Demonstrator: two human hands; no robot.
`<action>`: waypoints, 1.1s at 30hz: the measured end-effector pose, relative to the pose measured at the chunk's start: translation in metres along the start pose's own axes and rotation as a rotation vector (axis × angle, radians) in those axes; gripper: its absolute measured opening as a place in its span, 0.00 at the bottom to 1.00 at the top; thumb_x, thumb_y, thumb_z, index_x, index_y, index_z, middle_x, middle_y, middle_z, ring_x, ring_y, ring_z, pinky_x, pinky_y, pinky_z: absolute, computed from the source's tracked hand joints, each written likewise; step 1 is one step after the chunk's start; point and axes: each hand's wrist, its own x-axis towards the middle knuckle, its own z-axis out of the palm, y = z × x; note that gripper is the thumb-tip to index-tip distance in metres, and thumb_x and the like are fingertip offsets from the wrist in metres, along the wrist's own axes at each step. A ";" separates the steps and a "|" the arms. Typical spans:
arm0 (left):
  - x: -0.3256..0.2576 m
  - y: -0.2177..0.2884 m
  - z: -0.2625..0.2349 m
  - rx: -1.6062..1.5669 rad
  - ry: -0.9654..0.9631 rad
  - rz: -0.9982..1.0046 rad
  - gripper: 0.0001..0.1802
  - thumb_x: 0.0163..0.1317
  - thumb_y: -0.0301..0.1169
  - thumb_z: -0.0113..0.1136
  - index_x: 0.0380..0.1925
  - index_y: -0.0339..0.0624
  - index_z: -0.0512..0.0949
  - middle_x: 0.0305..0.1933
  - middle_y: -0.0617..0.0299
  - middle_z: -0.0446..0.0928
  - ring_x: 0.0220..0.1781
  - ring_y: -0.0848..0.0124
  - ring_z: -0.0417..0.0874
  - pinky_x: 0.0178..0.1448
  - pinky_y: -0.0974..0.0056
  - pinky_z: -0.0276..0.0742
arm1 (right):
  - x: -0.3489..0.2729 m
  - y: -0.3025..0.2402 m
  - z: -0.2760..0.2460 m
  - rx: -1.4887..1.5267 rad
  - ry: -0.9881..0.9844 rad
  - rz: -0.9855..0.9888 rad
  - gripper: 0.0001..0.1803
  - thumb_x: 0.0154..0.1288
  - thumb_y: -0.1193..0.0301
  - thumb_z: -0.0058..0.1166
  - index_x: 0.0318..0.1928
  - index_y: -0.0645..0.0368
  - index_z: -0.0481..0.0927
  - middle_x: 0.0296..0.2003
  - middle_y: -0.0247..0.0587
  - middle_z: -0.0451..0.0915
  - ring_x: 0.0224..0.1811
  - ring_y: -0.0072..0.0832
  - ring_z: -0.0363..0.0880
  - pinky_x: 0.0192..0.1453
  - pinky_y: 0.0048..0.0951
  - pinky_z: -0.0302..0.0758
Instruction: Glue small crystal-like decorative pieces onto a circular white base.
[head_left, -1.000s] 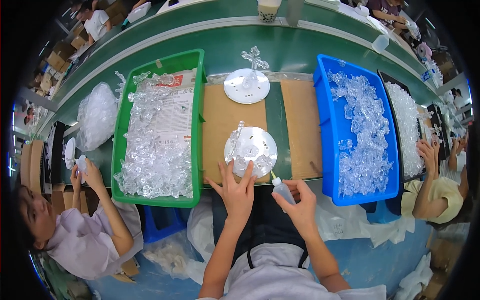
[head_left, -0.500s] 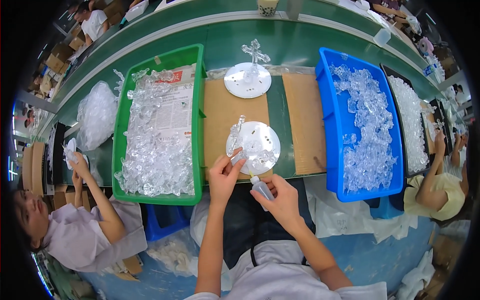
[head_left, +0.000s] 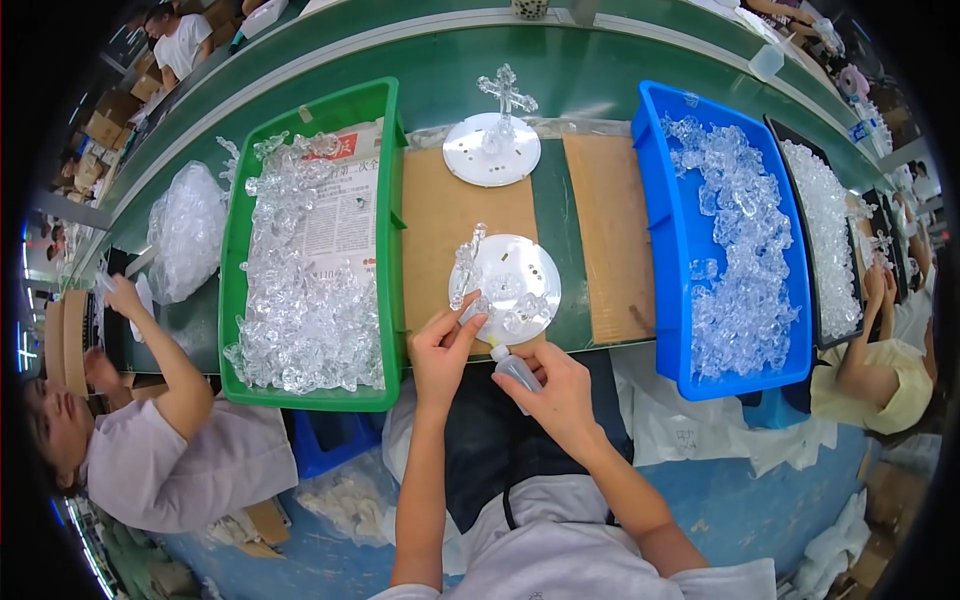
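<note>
My left hand (head_left: 445, 345) pinches a small clear plastic piece (head_left: 475, 309) over the left near edge of a white round disc (head_left: 527, 268). In my right hand (head_left: 562, 388) is a small translucent squeeze bottle (head_left: 514, 369), tilted so its yellowish tip points up toward the held piece. The tip is close to that piece; whether they touch I cannot tell. More clear pieces (head_left: 527, 313) rest on the disc, and a clear ornate piece (head_left: 467, 262) stands out at its left edge. Behind it, a second white disc (head_left: 465, 150) carries a clear cross (head_left: 506, 92).
A green tray (head_left: 392, 250) lined with newspaper holds clear pieces at left; a blue tray (head_left: 660, 250) holds more at right. Brown cardboard (head_left: 430, 200) lies under the discs, with another cardboard sheet (head_left: 608, 240) alongside. A clear plastic bag (head_left: 188, 230) lies left. Co-workers sit on both sides.
The bottle and my right hand have shifted slightly left and up, nearer the held piece. My left hand keeps its pinch. The co-worker at left has raised an arm.
</note>
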 end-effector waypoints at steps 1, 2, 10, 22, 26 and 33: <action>0.000 0.000 0.000 0.001 -0.002 -0.001 0.19 0.55 0.24 0.65 0.49 0.39 0.80 0.22 0.75 0.55 0.23 0.84 0.53 0.26 0.74 0.47 | 0.000 0.001 0.001 -0.001 -0.002 -0.003 0.17 0.49 0.69 0.68 0.38 0.61 0.78 0.26 0.40 0.80 0.24 0.25 0.79 0.31 0.24 0.76; 0.000 0.001 0.000 0.006 0.001 -0.007 0.19 0.55 0.24 0.65 0.48 0.39 0.80 0.21 0.76 0.55 0.23 0.84 0.53 0.26 0.74 0.47 | 0.001 0.002 0.002 -0.001 -0.005 -0.007 0.17 0.48 0.68 0.69 0.38 0.61 0.79 0.26 0.40 0.80 0.24 0.26 0.79 0.31 0.24 0.76; -0.005 -0.009 0.003 0.076 0.045 0.079 0.18 0.55 0.25 0.65 0.48 0.40 0.80 0.19 0.78 0.54 0.21 0.84 0.51 0.24 0.73 0.45 | -0.003 -0.014 -0.029 0.041 -0.052 0.031 0.20 0.47 0.67 0.70 0.40 0.61 0.79 0.29 0.38 0.81 0.29 0.22 0.80 0.35 0.23 0.75; -0.004 -0.013 0.012 0.098 0.120 0.191 0.18 0.53 0.24 0.67 0.46 0.44 0.82 0.17 0.70 0.47 0.16 0.82 0.51 0.20 0.70 0.48 | 0.101 0.061 -0.048 0.066 0.482 -0.173 0.25 0.58 0.75 0.61 0.55 0.64 0.69 0.51 0.46 0.73 0.56 0.34 0.73 0.62 0.33 0.69; -0.009 -0.006 0.008 0.129 0.077 0.171 0.19 0.54 0.23 0.65 0.48 0.40 0.80 0.18 0.65 0.60 0.21 0.80 0.58 0.24 0.71 0.55 | 0.097 0.050 -0.050 -0.090 0.442 -0.143 0.29 0.57 0.76 0.61 0.59 0.64 0.66 0.56 0.51 0.70 0.59 0.39 0.71 0.64 0.36 0.67; -0.039 -0.024 -0.003 0.400 0.256 0.439 0.14 0.58 0.26 0.57 0.45 0.38 0.81 0.36 0.53 0.70 0.40 0.57 0.72 0.43 0.59 0.69 | 0.036 -0.046 -0.096 -0.347 0.075 -0.313 0.32 0.49 0.82 0.59 0.58 0.56 0.71 0.60 0.47 0.69 0.62 0.41 0.69 0.62 0.36 0.68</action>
